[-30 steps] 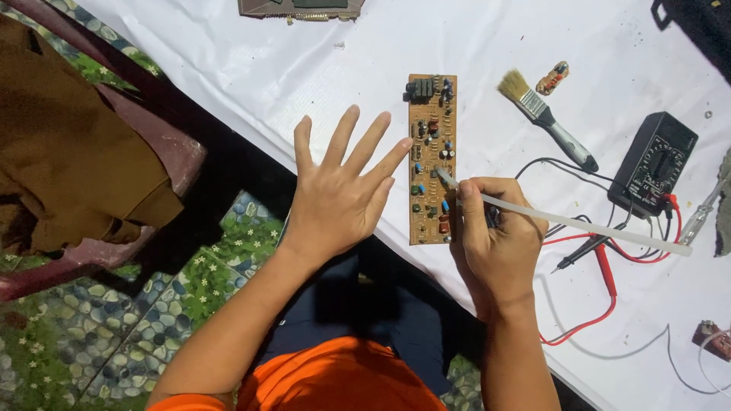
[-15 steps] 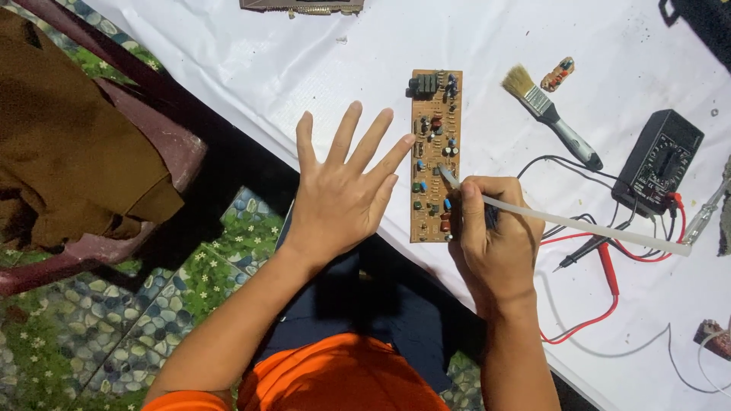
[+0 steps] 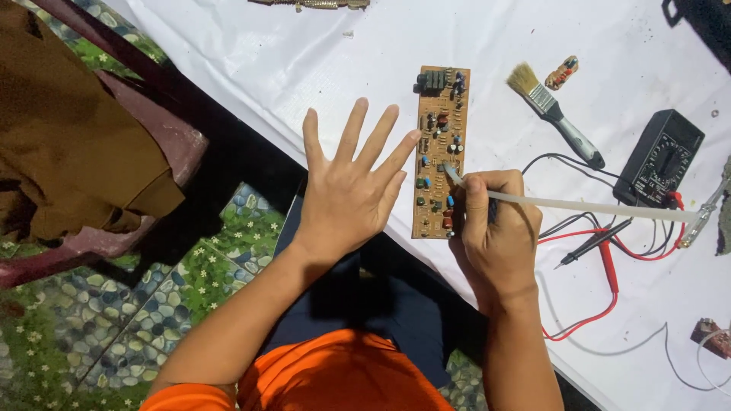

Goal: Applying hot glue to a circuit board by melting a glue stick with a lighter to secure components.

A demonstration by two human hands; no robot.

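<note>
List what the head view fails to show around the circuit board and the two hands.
- Tip of the white rod held in the right hand: too small to tell whether it touches the circuit board.
- Board parts: too small to identify.
- Left hand: its palm side is hidden, so contact with the table cannot be told.
- Multimeter dial setting: too small.
- Brown object at right: cut off by the frame edge.

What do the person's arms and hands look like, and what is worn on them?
Both arms are bare from the upper arm down to the hands. The left hand and the right hand carry no gloves, and no ring, watch or bracelet is visible. Short orange sleeves of a shirt show only at the bottom edge. No markings or cables are on the arms.
</note>
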